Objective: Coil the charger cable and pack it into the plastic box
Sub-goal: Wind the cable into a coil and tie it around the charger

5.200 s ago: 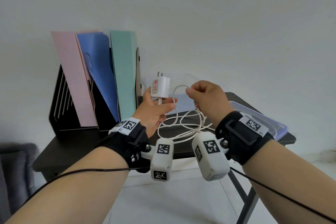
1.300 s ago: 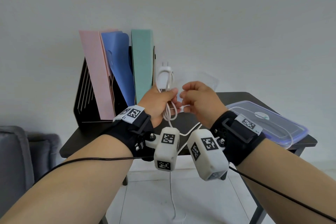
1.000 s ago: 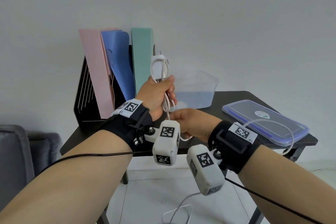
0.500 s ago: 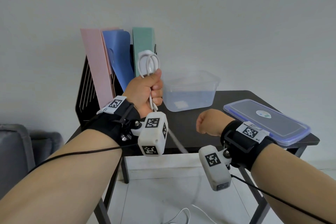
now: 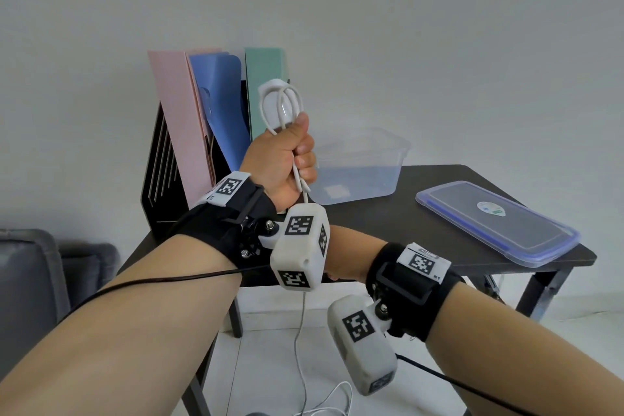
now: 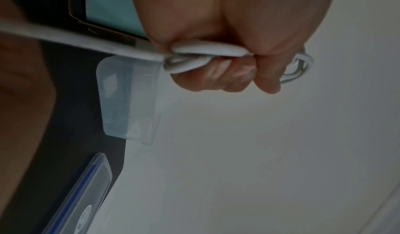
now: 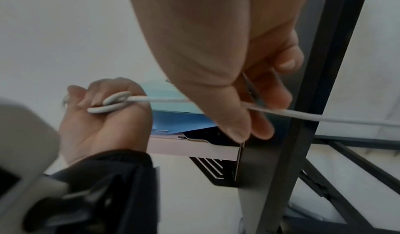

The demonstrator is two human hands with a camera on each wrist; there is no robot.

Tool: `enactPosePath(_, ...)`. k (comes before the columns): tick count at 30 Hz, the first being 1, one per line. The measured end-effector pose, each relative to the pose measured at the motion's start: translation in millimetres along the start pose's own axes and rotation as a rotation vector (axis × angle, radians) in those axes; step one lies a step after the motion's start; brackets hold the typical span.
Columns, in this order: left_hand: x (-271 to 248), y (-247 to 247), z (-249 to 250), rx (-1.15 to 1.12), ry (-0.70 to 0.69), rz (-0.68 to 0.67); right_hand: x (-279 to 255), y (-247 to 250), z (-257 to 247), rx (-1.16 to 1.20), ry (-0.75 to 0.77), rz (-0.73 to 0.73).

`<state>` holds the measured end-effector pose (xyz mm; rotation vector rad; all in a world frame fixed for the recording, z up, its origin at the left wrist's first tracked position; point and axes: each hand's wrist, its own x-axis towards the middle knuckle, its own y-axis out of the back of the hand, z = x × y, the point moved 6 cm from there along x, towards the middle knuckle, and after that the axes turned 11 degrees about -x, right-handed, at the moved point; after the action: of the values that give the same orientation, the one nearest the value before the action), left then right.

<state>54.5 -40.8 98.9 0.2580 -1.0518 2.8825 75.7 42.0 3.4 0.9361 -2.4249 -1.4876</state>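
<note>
My left hand is raised above the black table in a fist, gripping several loops of the white charger cable, which stick out above the thumb. From the fist the cable hangs down to the floor. In the left wrist view the fingers curl round the bundled cable. My right hand is low at the table's front edge, mostly hidden behind the left wrist camera. In the right wrist view it pinches the taut cable between thumb and fingers. The clear plastic box stands open behind my left hand.
The box's blue-rimmed lid lies on the table's right side. A black file holder with pink, blue and green folders stands at the back left. Loose cable lies on the floor. A grey seat is at the left.
My left hand has risen and moved left with the coiled loops. My right hand has left them and dropped down the cable to the table's front edge.
</note>
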Motion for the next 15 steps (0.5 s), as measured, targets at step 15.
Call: enactPosePath(15,2.4,37.2,9.2,0.167,0.065,0.15,-27.6,65.2,91.8,0.446,-0.228,0.424)
